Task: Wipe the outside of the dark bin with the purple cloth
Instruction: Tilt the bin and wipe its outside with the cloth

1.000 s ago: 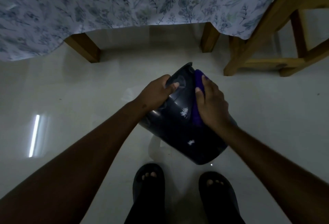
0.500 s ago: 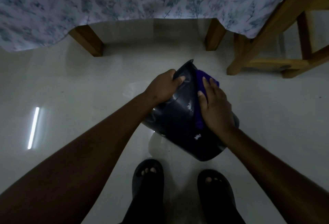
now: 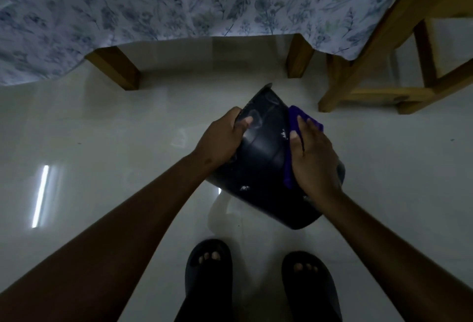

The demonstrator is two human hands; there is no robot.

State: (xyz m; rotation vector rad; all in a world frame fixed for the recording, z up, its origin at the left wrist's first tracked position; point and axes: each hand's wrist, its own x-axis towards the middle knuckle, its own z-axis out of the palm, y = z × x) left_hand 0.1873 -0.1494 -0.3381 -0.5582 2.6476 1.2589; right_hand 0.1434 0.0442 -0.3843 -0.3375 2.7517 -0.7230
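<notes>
The dark bin (image 3: 266, 168), glossy with small white prints, is tilted above the pale floor, its base pointing away from me. My left hand (image 3: 222, 139) grips its far left side, thumb on the wall. Flat against the bin's right side lies my right hand (image 3: 313, 160), pressing the purple cloth (image 3: 294, 127) to it. The cloth shows above my fingertips and along the left edge of my palm; the rest is hidden under the hand.
A bed with a leaf-print sheet (image 3: 179, 1) and wooden legs (image 3: 115, 68) stands ahead. A wooden stool frame (image 3: 371, 70) is at the upper right. My two feet in dark sandals (image 3: 210, 270) stand below the bin on the shiny floor (image 3: 102, 129).
The bin has turned a little in my hands, its white prints shifting. My right hand with the cloth has slid along the bin's right side. The left hand keeps its grip.
</notes>
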